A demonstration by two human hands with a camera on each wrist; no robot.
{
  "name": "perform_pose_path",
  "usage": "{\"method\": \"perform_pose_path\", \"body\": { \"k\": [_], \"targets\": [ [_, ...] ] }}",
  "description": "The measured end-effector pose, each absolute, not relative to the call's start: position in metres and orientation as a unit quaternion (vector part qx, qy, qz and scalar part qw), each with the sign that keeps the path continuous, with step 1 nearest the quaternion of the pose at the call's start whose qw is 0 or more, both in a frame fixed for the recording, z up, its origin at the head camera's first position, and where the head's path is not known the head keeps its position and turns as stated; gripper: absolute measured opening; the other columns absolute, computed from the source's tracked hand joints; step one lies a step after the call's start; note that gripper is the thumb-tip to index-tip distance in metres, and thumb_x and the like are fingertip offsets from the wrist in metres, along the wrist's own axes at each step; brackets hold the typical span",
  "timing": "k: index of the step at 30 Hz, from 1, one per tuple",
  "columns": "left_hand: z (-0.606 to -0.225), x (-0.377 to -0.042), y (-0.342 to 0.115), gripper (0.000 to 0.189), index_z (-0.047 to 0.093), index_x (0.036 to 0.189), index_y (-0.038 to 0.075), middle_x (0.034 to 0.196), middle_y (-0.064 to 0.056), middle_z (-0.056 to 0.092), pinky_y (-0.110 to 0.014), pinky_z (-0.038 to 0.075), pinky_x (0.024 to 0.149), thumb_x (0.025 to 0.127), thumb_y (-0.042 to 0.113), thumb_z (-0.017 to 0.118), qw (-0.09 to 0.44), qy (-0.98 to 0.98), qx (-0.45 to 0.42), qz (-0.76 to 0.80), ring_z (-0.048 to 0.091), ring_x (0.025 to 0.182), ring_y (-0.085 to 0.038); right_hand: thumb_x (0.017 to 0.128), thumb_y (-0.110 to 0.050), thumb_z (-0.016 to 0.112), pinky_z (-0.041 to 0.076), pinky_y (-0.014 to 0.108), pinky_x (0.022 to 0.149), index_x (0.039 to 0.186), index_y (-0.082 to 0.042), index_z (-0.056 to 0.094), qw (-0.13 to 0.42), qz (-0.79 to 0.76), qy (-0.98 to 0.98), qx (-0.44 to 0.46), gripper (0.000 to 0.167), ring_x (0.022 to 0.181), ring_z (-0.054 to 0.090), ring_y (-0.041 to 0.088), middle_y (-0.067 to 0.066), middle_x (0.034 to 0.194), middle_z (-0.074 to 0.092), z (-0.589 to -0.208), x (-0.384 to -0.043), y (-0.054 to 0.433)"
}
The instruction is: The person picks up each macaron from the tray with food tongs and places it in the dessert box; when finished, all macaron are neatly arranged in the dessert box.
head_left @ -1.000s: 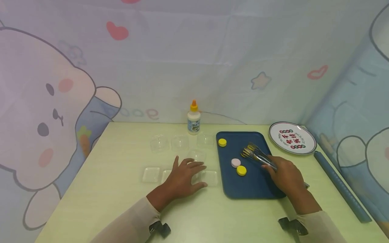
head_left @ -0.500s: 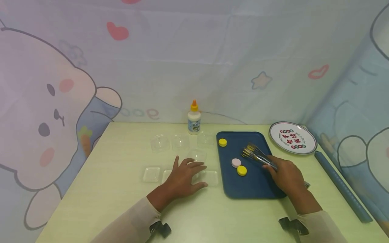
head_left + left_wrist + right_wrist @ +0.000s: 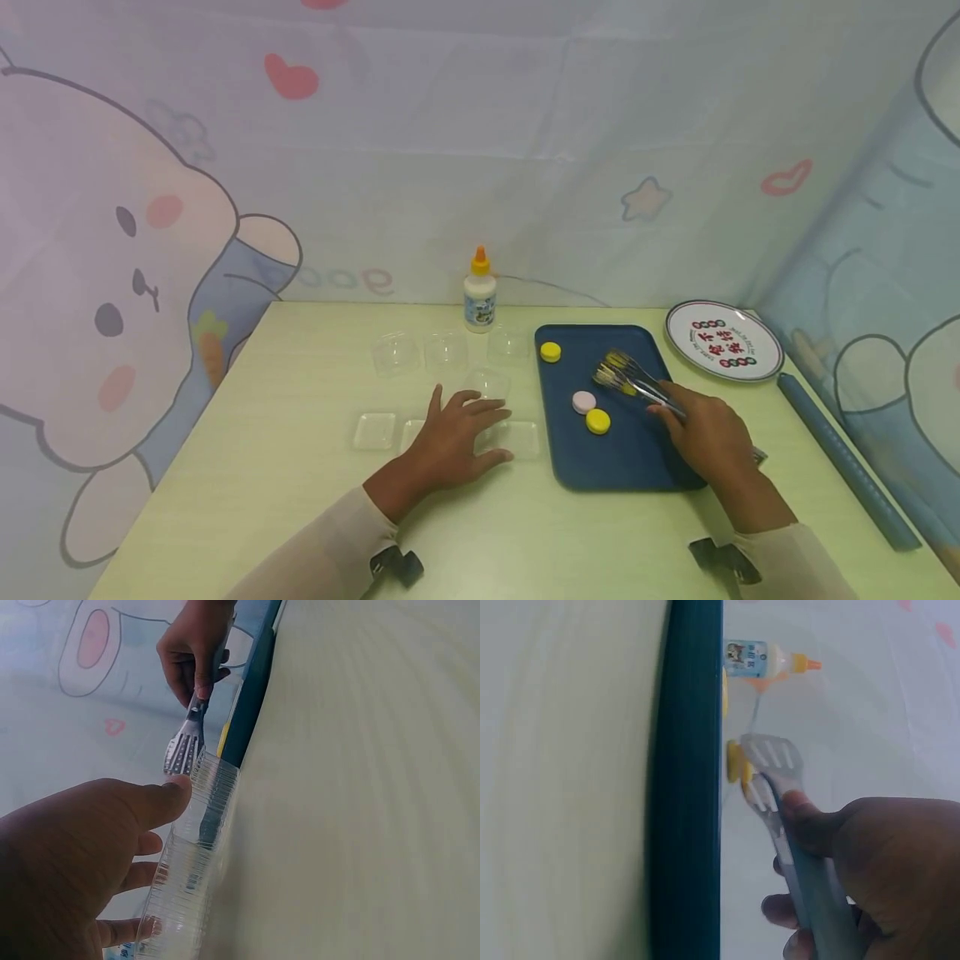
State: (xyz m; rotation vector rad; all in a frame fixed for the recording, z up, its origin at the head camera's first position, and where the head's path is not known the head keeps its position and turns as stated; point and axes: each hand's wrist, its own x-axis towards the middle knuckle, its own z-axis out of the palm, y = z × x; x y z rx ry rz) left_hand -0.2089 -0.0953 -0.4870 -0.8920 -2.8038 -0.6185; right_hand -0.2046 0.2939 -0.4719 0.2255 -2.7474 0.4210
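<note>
My right hand [image 3: 705, 433] grips metal tongs [image 3: 648, 390] with slotted heads, held low over the dark blue tray [image 3: 622, 467]. At the heads is a yellow macaron-like disc [image 3: 735, 761], mostly hidden in the head view; whether they clamp it, I cannot tell. Other discs on the tray are a pink one [image 3: 584, 402], a yellow one close to it [image 3: 597, 422], and a yellow one in the far left corner [image 3: 551, 352]. My left hand [image 3: 450, 437] hovers with spread fingers among clear plastic boxes [image 3: 176, 892]; contact is unclear.
Several clear boxes [image 3: 395, 354] and lids [image 3: 374, 431] lie left of the tray. A glue bottle [image 3: 480, 302] stands behind them near the wall. Right of the tray are a white printed plate [image 3: 723, 342] and a long blue-grey roll [image 3: 847, 462].
The heads of the tongs have shifted slightly left and turned a little over the tray. My left hand and the boxes have stayed where they were.
</note>
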Motion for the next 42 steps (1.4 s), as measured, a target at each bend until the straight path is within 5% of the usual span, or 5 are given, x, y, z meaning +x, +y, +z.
{"method": "perform_pose_path", "body": {
  "k": [7, 22, 31, 42],
  "targets": [
    [-0.488, -0.209, -0.095, 0.057, 0.070, 0.147, 0.023, 0.157, 0.000, 0.066, -0.086, 0.020, 0.124, 0.097, 0.048, 0.080, 0.059, -0.931, -0.292, -0.211, 0.054, 0.149, -0.036, 0.096, -0.024, 0.085, 0.061, 0.064, 0.076, 0.139, -0.008, 0.073, 0.208, 0.163, -0.958, 0.109, 0.048, 0.108, 0.078, 0.050, 0.026, 0.126, 0.078, -0.466, -0.198, 0.285],
    [-0.488, -0.211, -0.094, 0.057, 0.070, 0.147, 0.024, 0.156, 0.002, 0.066, -0.087, 0.019, 0.123, 0.097, 0.049, 0.081, 0.060, -0.933, -0.292, -0.203, 0.054, 0.149, -0.034, 0.079, -0.017, 0.093, 0.063, 0.050, 0.066, 0.130, -0.010, 0.077, 0.278, 0.147, -0.915, 0.253, 0.054, 0.091, 0.083, 0.034, 0.014, 0.112, 0.084, -0.461, -0.183, 0.260],
    [-0.488, -0.211, -0.095, 0.058, 0.070, 0.147, 0.024, 0.156, 0.002, 0.066, -0.087, 0.018, 0.124, 0.096, 0.051, 0.081, 0.058, -0.934, -0.288, -0.202, 0.054, 0.149, -0.032, 0.081, -0.021, 0.094, 0.061, 0.040, 0.063, 0.128, -0.015, 0.078, 0.275, 0.152, -0.901, 0.300, 0.050, 0.082, 0.080, 0.021, 0.006, 0.099, 0.084, -0.462, -0.176, 0.239],
    [-0.489, -0.211, -0.095, 0.059, 0.070, 0.147, 0.025, 0.155, 0.002, 0.067, -0.088, 0.018, 0.123, 0.096, 0.051, 0.081, 0.061, -0.934, -0.289, -0.202, 0.055, 0.148, -0.032, 0.083, -0.027, 0.094, 0.061, 0.038, 0.061, 0.129, -0.015, 0.079, 0.267, 0.136, -0.905, 0.301, 0.049, 0.080, 0.080, 0.021, 0.005, 0.098, 0.084, -0.468, -0.170, 0.225]
  ]
}}
